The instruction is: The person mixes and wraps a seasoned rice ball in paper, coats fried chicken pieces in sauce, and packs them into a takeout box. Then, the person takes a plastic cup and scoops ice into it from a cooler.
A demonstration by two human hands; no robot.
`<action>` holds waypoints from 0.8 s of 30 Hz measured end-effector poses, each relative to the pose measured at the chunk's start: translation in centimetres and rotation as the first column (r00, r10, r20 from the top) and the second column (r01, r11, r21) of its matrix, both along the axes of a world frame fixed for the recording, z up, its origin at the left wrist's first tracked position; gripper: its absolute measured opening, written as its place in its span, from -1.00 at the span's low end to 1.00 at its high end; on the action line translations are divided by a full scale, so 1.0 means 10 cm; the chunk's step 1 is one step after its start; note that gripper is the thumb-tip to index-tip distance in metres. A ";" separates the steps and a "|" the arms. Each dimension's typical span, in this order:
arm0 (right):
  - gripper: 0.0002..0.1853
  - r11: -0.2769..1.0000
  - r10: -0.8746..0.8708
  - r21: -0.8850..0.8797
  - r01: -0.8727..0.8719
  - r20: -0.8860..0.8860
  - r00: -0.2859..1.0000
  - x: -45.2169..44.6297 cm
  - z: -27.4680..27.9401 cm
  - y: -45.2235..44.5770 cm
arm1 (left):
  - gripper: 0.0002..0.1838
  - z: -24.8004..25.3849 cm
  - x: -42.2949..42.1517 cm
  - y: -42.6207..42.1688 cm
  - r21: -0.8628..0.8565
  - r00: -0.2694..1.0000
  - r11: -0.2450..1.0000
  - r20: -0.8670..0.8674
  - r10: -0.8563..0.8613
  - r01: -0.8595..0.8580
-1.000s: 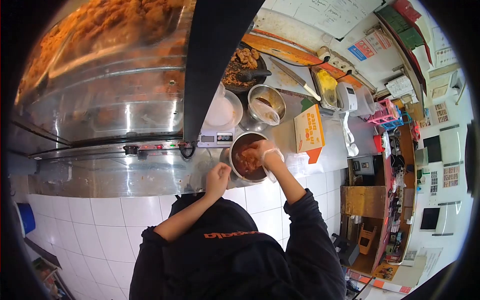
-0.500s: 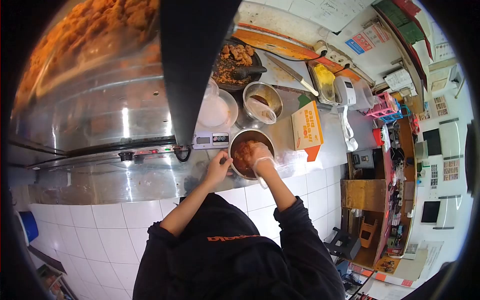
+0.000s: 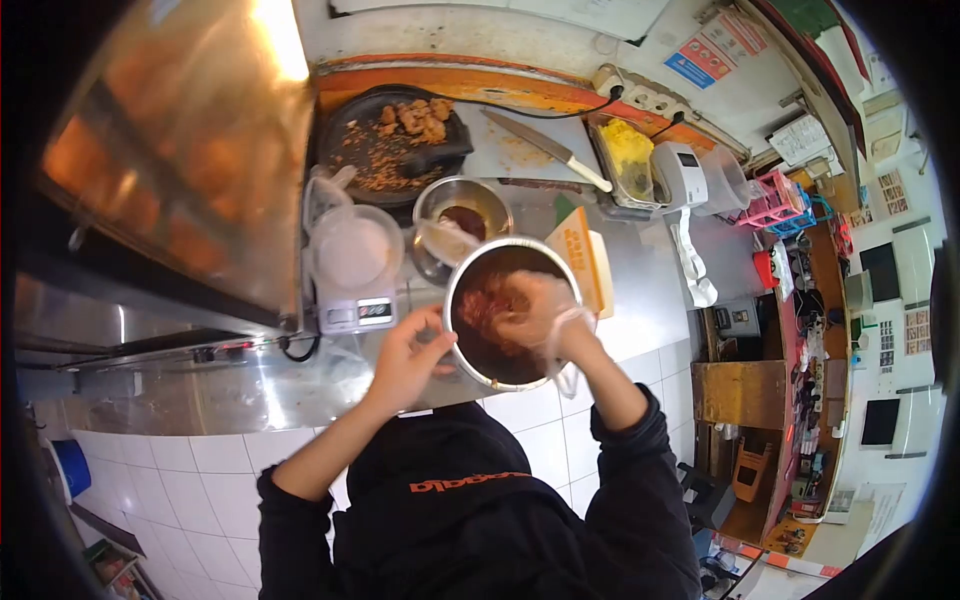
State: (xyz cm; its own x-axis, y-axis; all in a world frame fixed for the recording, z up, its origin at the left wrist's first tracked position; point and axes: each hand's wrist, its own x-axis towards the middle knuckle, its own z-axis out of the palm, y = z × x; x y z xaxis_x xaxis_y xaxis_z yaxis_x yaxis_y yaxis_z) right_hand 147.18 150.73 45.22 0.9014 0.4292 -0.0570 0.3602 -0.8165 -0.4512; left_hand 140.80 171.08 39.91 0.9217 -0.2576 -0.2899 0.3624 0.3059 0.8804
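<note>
A round metal bowl (image 3: 522,262) with dark red-brown sauce inside is in front of me, its top tipped slightly my way. My left hand (image 3: 412,358) grips its left rim, thumb at the edge and fingers along the outside. Inside, my right hand (image 3: 540,310), in a clear plastic glove, is blurred by motion. Its fingers curl round a piece of food coated in red sauce (image 3: 488,310). Behind the bowl stands a smaller metal bowl (image 3: 470,190) holding sauce and a clear plastic cup (image 3: 447,243). A yellow-orange box (image 3: 582,262) is partly hidden by the sauce bowl.
A digital scale (image 3: 345,316) carries a white plastic tub (image 3: 352,250). Further back are a stone mortar (image 3: 350,150) with fried pieces, a knife (image 3: 545,147) on a cutting board, and a tray of yellow food (image 3: 628,150). A heated glass cabinet (image 3: 180,200) borders the left side.
The sauce bowl has come up toward the camera and now overlaps the smaller bowl and the box. Both hands moved with it. My view has shifted, showing more of the mortar.
</note>
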 end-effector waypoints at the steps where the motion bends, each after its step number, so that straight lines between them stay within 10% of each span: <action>1: -0.59 0.998 -0.002 0.069 0.000 0.024 1.000 0.11 0.23 -0.17 | -0.89 0.20 0.16 -0.10 0.009 1.000 1.000 0.027 0.002 -0.002; 4: -0.68 0.954 -0.069 0.301 -0.006 0.240 0.968 0.46 0.69 -0.69 | -0.88 0.78 0.67 -0.47 0.062 0.995 0.998 0.100 -0.018 0.012; 13: -0.66 0.996 -0.070 0.075 0.053 0.251 0.965 1.16 1.15 -1.66 | -0.81 1.07 1.51 -1.60 0.217 0.983 0.975 0.164 -0.085 0.048; 19: -0.63 0.825 -0.048 0.547 0.142 -0.182 0.982 1.35 1.24 -2.18 | -0.88 0.90 1.56 -1.75 0.180 0.996 0.983 0.086 0.028 -0.043; 24: -0.58 0.760 -0.019 0.607 0.231 -0.334 0.943 1.36 1.40 -2.39 | -0.86 0.80 1.46 -1.68 0.146 0.996 0.986 0.045 0.079 -0.085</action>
State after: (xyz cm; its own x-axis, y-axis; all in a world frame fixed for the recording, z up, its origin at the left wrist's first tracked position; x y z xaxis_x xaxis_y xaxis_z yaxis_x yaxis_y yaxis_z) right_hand 160.82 126.79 59.25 0.9348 0.3457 -0.0810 0.0421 -0.3345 -0.9415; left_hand 155.42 154.24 47.93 0.9494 -0.1376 -0.2824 0.3058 0.1989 0.9311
